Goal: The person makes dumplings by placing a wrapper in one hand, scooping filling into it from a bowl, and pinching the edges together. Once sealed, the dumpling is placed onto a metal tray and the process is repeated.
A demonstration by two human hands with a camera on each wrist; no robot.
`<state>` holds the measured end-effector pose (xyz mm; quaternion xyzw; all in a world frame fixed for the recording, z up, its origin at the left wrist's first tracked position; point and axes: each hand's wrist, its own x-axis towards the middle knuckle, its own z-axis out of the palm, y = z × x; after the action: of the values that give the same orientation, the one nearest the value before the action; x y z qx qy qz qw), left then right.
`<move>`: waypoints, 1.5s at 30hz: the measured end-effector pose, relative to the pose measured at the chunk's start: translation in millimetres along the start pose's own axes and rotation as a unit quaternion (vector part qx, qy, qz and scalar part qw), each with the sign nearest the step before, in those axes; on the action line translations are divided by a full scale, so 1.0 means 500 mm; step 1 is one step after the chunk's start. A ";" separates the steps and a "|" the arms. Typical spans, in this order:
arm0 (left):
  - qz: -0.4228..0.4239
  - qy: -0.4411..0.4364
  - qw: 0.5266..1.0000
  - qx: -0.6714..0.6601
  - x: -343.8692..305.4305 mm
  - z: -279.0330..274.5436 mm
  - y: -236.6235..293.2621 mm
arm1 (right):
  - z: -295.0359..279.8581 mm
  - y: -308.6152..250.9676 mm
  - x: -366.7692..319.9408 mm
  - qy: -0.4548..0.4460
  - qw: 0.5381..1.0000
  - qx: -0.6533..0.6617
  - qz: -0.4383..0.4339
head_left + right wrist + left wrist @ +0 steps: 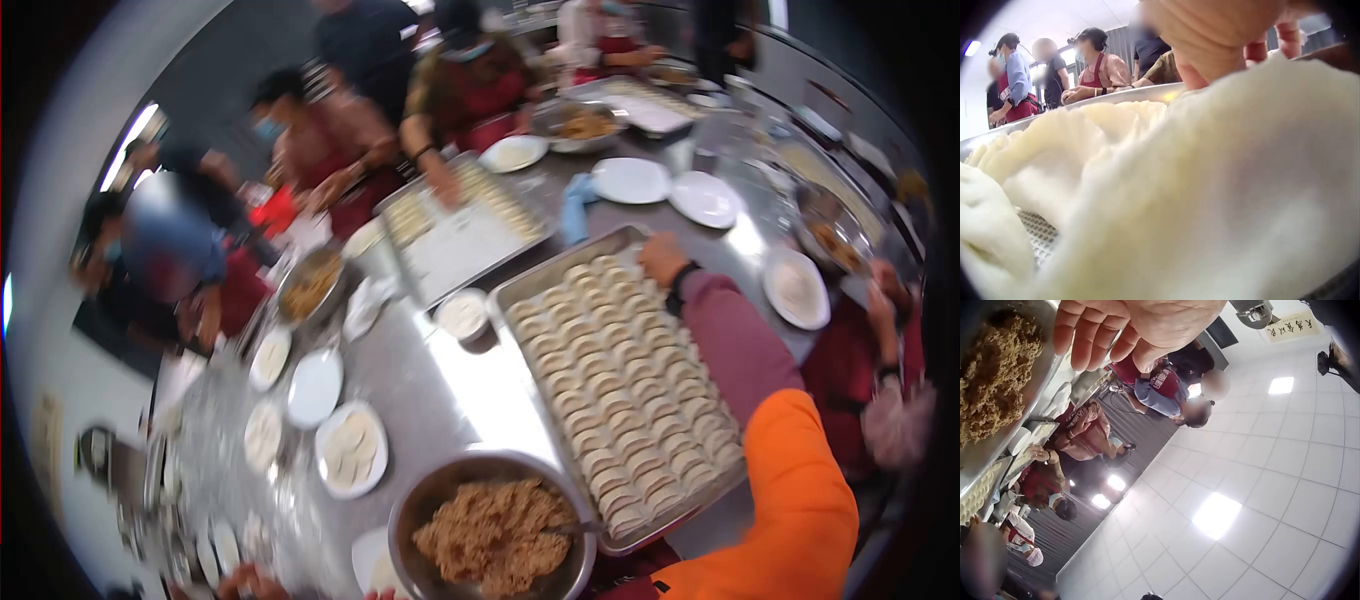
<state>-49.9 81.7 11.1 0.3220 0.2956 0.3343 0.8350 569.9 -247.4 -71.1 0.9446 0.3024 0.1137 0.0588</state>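
Dumplings (605, 385), raw and pleated, packed in rows that fill most of the metal tray (562, 266), running from its far edge down to its near edge on the steel counter (412, 382). Each one should be light, soft and easily dented, dough likely a bit tacky or floury, so neighbours may stick where they touch. Best hold looks like a gentle pinch low on the two fat sides, thumb against fingers, no squeezing of the belly or tugging at the thin crimped seam. Tray itself looks stiff, and loaded like this probably weighty; better taken by the rims at both short edges, kept level so rows don't slide. Right arm, in a maroon sleeve (735, 345) with an orange cover (795, 490), stretches along the tray's right edge; right hand (662, 258) is down at the far right corner, back of hand up. Fingertips hidden behind a close dumpling in the right wrist view, so can't tell whether it pinches dough, grips the rim or just rests there. Left hand (1141, 328) is well apart from the tray, near the bowl (405, 520) of filling (495, 535), fingers loose and slightly bent, nothing in it. Bowl sits just beside the tray's near left corner.
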 end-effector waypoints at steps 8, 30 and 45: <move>0.127 0.097 0.986 0.052 -0.013 0.018 -0.003 | 0.222 0.143 0.089 0.107 0.988 -0.053 -0.096; 0.277 0.056 0.547 0.788 0.205 -0.209 -0.023 | -0.437 -0.494 -0.494 -0.001 0.957 0.226 -0.180; 0.299 -0.026 0.730 0.614 0.116 -0.182 0.017 | -0.415 -0.603 -0.540 0.123 0.879 0.453 -0.082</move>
<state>-82.6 160.9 -55.2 0.8450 0.3033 0.3036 0.3190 135.9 -152.4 27.0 0.8184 0.4019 0.0748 -0.4039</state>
